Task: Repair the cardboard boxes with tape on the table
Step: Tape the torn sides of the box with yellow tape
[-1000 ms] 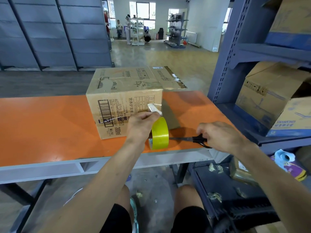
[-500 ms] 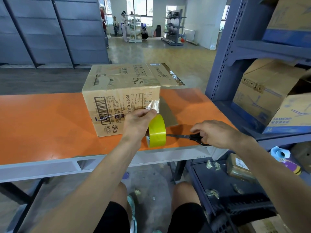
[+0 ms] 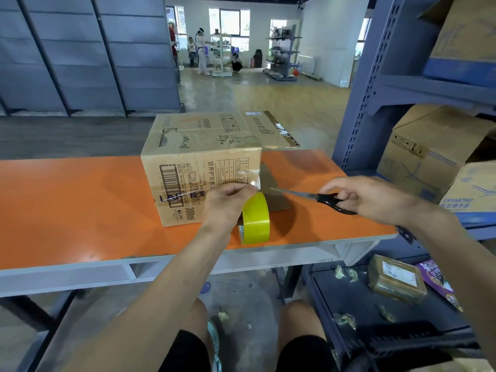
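Scissors (image 3: 316,196) lifted off the table (image 3: 67,205) since a second before. Box (image 3: 198,167): mid-table. Left hand (image 3: 225,206): gripped the tape roll (image 3: 256,220), strip stuck at box corner. Right hand (image 3: 373,197): curled round scissor handles. Step, likely: cutting; next needs blades across taut strip.

Yellow tape roll (image 3: 256,218), orange table (image 3: 80,210), black-handled scissors (image 3: 322,198).

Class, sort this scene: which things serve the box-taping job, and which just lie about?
In use: brown cardboard box on the orange table; yellow tape roll, held by the left hand; black-handled metal scissors, gripped by the right hand.
Lying about: small brown taped parcel, purple printed packet and crumpled scraps on the lower shelf; large stored cardboard boxes on the blue rack.
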